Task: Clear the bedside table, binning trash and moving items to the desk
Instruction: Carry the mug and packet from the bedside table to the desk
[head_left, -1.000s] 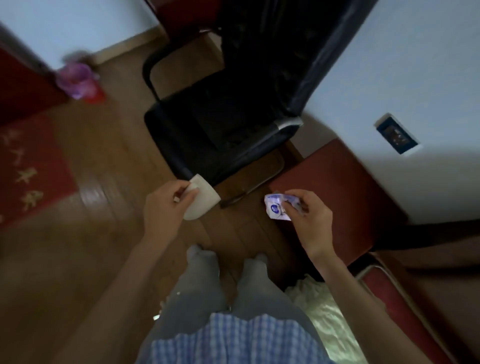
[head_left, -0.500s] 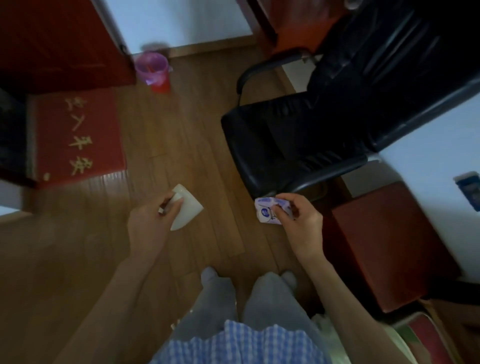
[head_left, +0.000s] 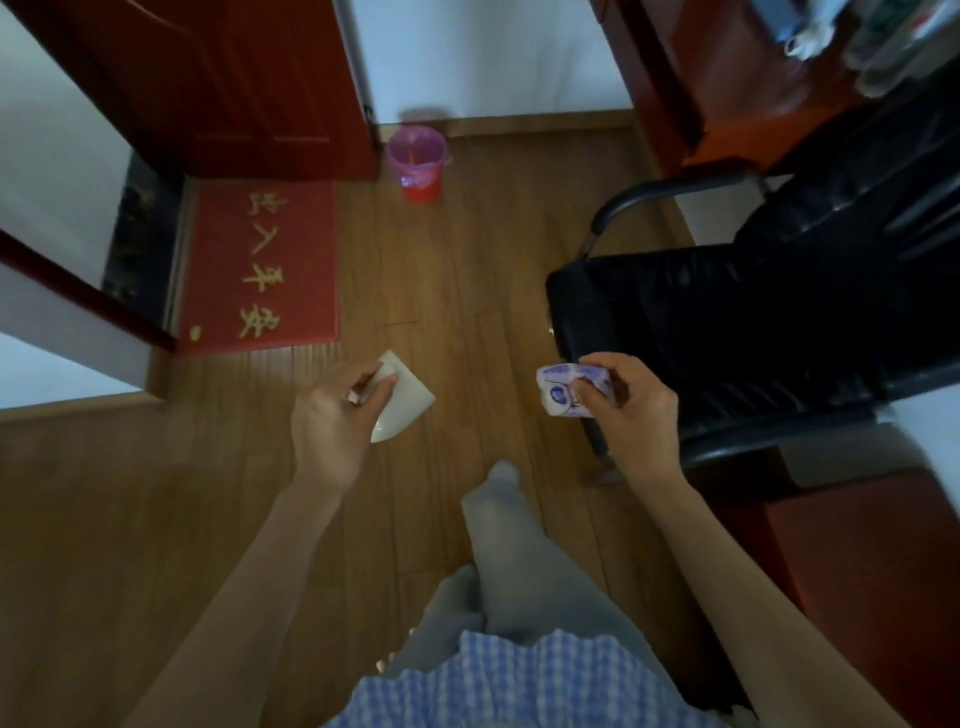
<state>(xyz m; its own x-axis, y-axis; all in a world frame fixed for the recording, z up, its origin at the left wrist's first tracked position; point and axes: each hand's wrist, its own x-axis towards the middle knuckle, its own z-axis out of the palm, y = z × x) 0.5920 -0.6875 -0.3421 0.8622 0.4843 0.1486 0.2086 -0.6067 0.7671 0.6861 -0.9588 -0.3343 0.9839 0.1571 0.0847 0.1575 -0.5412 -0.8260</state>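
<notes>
Head view: white paper cup (head_left: 402, 405) gripped at rim by left hand (head_left: 332, 415), fingers curled round it, mouth tipped toward 5 o'clock. Purple-printed packet (head_left: 569, 391) pinched by right hand (head_left: 636, 415), thumb and fingertips pressed on its end. Red bin with pink liner (head_left: 420, 162) seen at 12 o'clock, well apart, by red door (head_left: 249, 88). Left hand judged nearer bin. Black office chair (head_left: 753, 312) at 3 o'clock.

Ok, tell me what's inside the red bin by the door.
The red bin is lined with a purple bag, and something reddish shows through at the bottom. Whether any trash lies in it cannot be made out; the view is too small and blurred.
</notes>
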